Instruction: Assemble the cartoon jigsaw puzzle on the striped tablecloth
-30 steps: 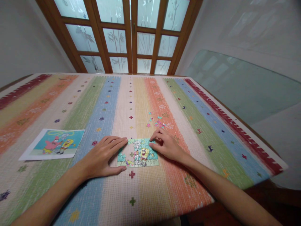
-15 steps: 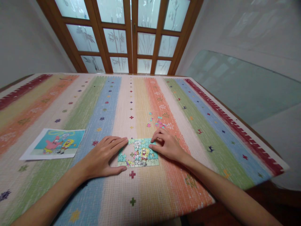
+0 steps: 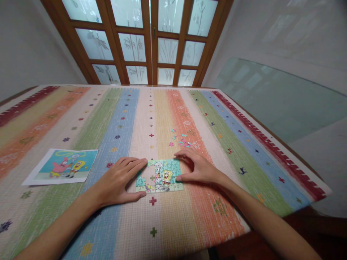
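Observation:
Between my two hands lies a partly joined jigsaw puzzle (image 3: 173, 167) with cartoon figures on a teal ground; a gap on its left side shows the tablecloth. My left hand (image 3: 121, 182) rests at the puzzle's left edge, thumb and fingers apart, part of that edge hidden under the fingers. On the other side, my right hand (image 3: 199, 168) curves along the right edge with thumb and forefinger well spread and nothing between them. Just beyond it, several loose puzzle pieces (image 3: 184, 143), pink and teal, are scattered on the cloth.
A printed reference picture (image 3: 69, 164) of the same cartoon figures lies on white paper at the left. The striped tablecloth (image 3: 151, 231) covers the table. Wooden doors with glass panes (image 3: 151, 39) stand behind it, and a glass panel (image 3: 271, 97) is at the right.
My right hand has spread its thumb and forefinger and shifted right, off the puzzle's upper right part towards its edge. My left hand stays in place.

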